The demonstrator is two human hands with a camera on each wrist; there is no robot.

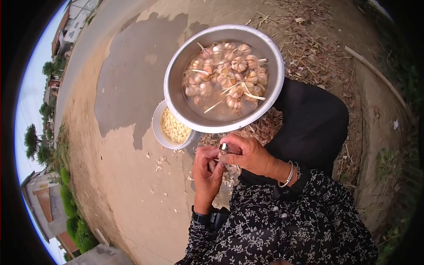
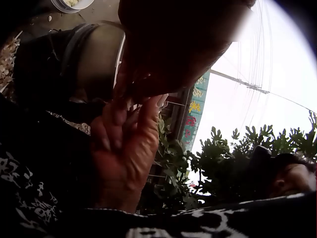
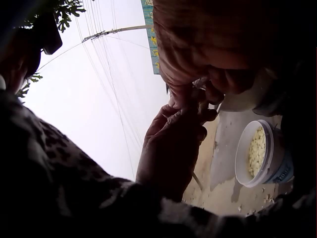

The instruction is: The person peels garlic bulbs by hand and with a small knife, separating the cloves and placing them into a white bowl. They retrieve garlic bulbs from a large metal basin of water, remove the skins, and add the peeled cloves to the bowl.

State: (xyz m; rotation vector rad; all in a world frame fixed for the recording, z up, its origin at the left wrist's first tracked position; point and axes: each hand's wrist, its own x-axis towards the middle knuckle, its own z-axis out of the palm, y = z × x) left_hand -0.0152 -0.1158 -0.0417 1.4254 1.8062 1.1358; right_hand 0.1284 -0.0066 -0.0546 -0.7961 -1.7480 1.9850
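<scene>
Both hands meet in front of the body, just below the metal basin (image 1: 223,129). My left hand (image 1: 206,171) has its fingers curled and pinches what looks like a garlic clove, mostly hidden by the fingers. From the right, my right hand (image 1: 251,155) pinches at the same clove with thumb and forefinger. A small shiny metal piece (image 1: 224,147) sits at the right forefinger. Whole garlic bulbs (image 1: 239,64), some with pale stalks, lie in cloudy water in the basin. Both wrist views show the fingertips together, dark and partly hidden.
A white bucket (image 1: 157,138) of peeled garlic cloves (image 1: 173,126) stands left of the basin. Garlic skins (image 1: 160,164) litter the concrete. A dark-trousered knee (image 1: 313,119) rises right of the basin. Dry leaves (image 1: 309,48) and a stick (image 1: 375,73) lie farther right.
</scene>
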